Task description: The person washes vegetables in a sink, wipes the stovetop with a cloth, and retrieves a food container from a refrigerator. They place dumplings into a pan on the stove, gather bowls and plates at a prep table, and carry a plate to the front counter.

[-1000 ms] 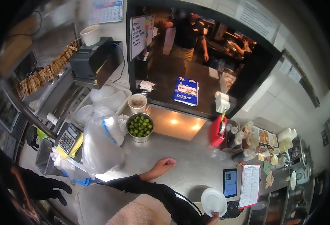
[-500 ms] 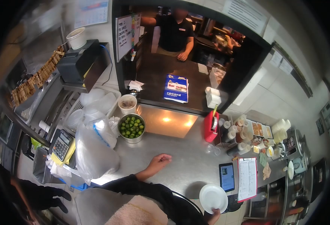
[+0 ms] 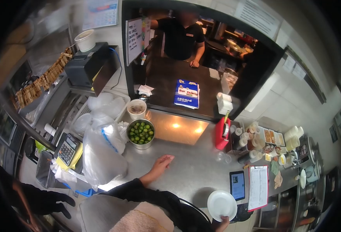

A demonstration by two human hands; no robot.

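My left hand hovers above or rests on the steel counter; which of the two I cannot tell. Its fingers are loosely bent, and nothing shows in them. Beyond it stands a metal pot of small green limes. At the lower right, my right hand grips the rim of a round white plate, thumb on top, just off the counter's near edge. Close to the plate lie a tablet and a red-edged clipboard with a printed sheet.
Filled plastic bags and a calculator occupy the left side. A red tape dispenser and several sauce bottles stand right. Behind the pass window, a person stands by a blue record book. Another person's dark-clothed legs show lower left.
The whole view has shifted a little, so the surroundings sit slightly further right and lower. My left hand has drawn back slightly to the left over the counter. The plate stays in my right hand.
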